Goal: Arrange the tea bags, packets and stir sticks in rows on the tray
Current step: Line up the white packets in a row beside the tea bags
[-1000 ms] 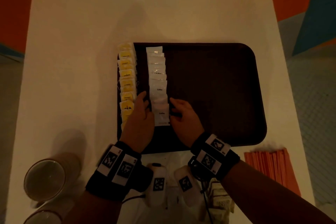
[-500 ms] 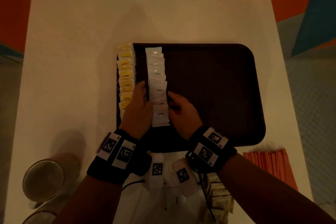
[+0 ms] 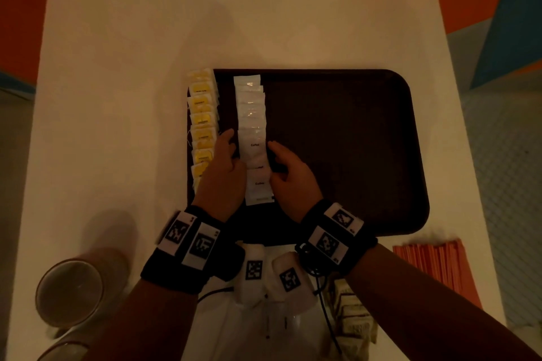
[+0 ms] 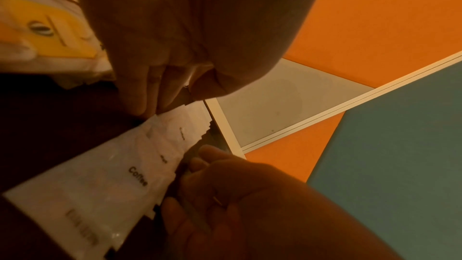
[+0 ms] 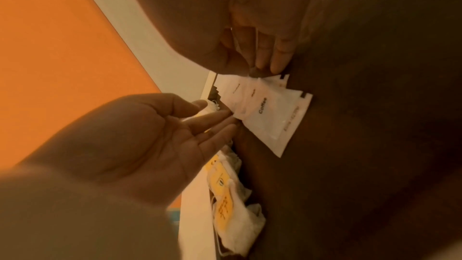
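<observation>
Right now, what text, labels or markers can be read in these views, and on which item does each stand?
"Coffee" on the white coffee packets, clearest on the nearest one in the left wrist view.
Small print along that packet's end: too blurred to read.
Dark print on the yellow tea bags: too small to read.
Black-and-white square markers on the wristbands: patterns, with small unreadable digits beside them.
Pale packets near the table's front edge: print unreadable.

we note black wristbands (image 3: 187,255) on both bare forearms, each bearing white square-code tags (image 3: 337,231); black cable (image 3: 325,302) trails below right band.
</observation>
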